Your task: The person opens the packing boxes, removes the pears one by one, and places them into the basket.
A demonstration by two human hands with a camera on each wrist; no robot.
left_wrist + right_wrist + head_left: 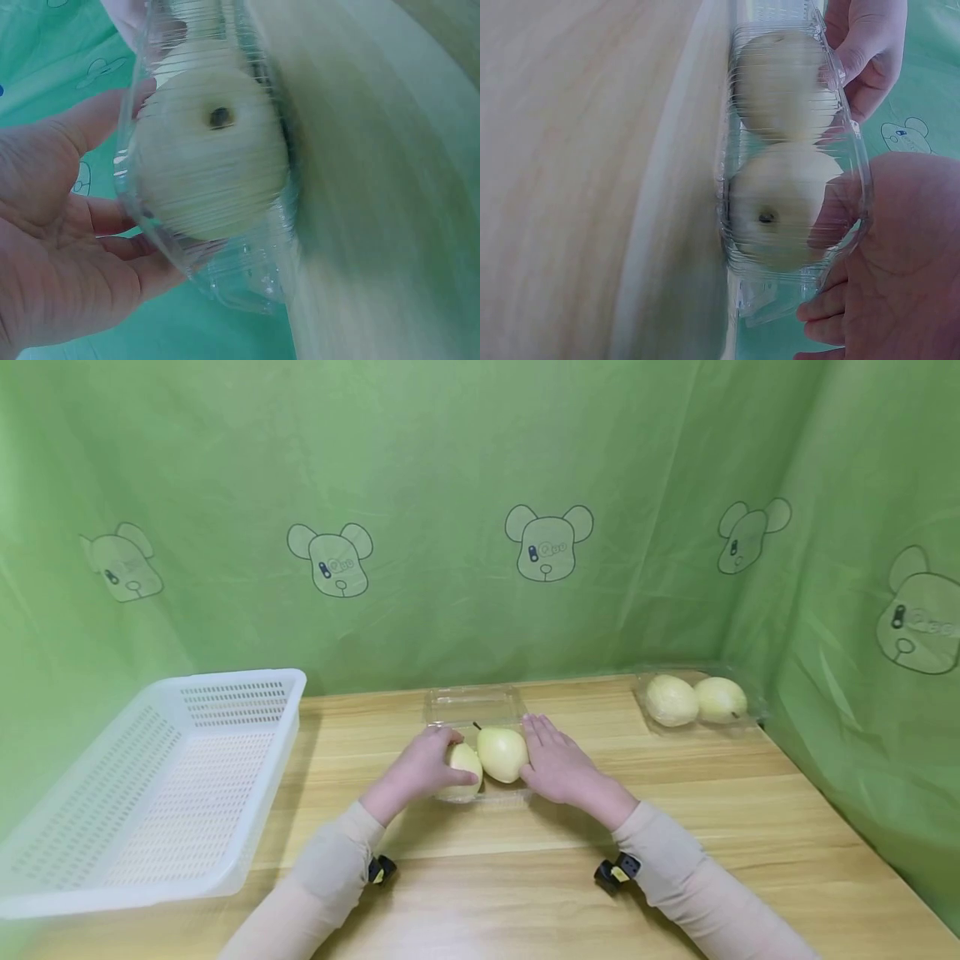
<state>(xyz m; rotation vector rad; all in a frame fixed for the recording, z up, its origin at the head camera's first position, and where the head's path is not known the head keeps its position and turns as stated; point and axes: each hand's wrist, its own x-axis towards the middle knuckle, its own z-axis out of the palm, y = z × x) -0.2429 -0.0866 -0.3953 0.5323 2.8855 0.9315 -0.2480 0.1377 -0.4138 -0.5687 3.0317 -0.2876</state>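
Note:
Two pale yellow pears lie side by side in a clear plastic clamshell box [731, 225] on the table, its lid [474, 703] folded back on the far side. My left hand [424, 767] grips the left pear [463, 768], thumb on the near side and fingers on the far side. Flat along the box's right side, my right hand [558, 762] has straight fingers, and its thumb touches the right pear [502, 754]. In the left wrist view, a pear [214, 169] shows its dark end through the ribbed wall.
A white perforated plastic basket [288, 727] stands at the left of the wooden table [480, 893]. At the back right lies another clear box holding two pears [671, 700]. Green curtains [450, 443] with bear prints enclose the back and sides.

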